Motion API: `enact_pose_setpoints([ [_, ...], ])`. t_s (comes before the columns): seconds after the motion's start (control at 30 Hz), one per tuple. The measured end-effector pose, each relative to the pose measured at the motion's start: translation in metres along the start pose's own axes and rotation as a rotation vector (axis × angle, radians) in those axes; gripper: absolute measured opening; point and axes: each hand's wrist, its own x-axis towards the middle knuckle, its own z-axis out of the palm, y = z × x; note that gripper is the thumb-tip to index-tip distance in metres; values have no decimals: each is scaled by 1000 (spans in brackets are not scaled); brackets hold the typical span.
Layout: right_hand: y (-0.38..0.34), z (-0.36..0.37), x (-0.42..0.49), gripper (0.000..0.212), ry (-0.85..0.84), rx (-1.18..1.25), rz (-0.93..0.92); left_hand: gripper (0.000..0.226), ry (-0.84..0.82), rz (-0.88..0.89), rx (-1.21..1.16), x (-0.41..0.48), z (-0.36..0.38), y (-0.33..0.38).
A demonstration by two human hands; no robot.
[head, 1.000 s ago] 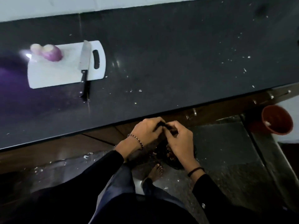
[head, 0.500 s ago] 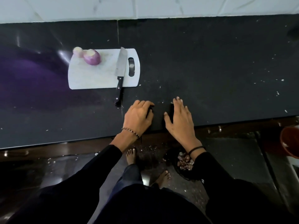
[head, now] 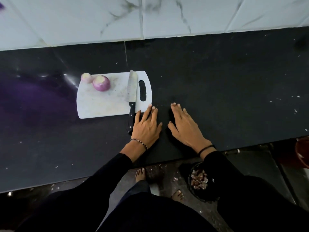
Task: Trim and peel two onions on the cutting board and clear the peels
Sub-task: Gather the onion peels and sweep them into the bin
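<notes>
Black stone countertop [head: 217, 77] now bears both hands. A second ago they were pinched together below its front edge, over the dark bin [head: 200, 199] on the floor, where the peels [head: 199, 180] lie. The left hand [head: 146, 126] rests flat beside the knife [head: 131, 91] handle, fingertips at the front right corner of the cutting board [head: 100, 106]. The right hand [head: 185, 128] lies flat beside it, and both are released and empty. Two peeled onions — the larger onion [head: 101, 83] and the smaller onion [head: 86, 77] — sit at the board's back left corner. With no peels visible on the board, the task looks essentially finished.
</notes>
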Motion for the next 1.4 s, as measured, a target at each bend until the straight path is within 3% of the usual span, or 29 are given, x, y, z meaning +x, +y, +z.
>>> enact_pose_setpoints([
  [0.2, -9, -10, 3, 61, -7, 31, 46, 53, 204, 124, 6, 13, -1, -14],
  [0.4, -12, -5, 20, 66, -12, 19, 10, 54, 128, 207, 170, 17, 1, -22],
  [0.77, -22, -2, -18, 59, -35, 115, 107, 47, 191, 458, 10, 13, -3, -27],
  [0.97, -18, -1, -29, 74, 1, 193, 306, 57, 149, 313, 55, 7, -1, -29],
  [1.13, -29, 10, -48, 73, -74, 175, 221, 58, 103, 497, -2, -5, 0, -26],
  [1.27, -40, 17, -63, 69, 89, 233, 341, 60, 112, 328, 61, -4, -4, -30],
  [1.4, -56, 32, -71, 73, 185, 117, 477, 66, 64, 256, 114, 6, -7, -38],
])
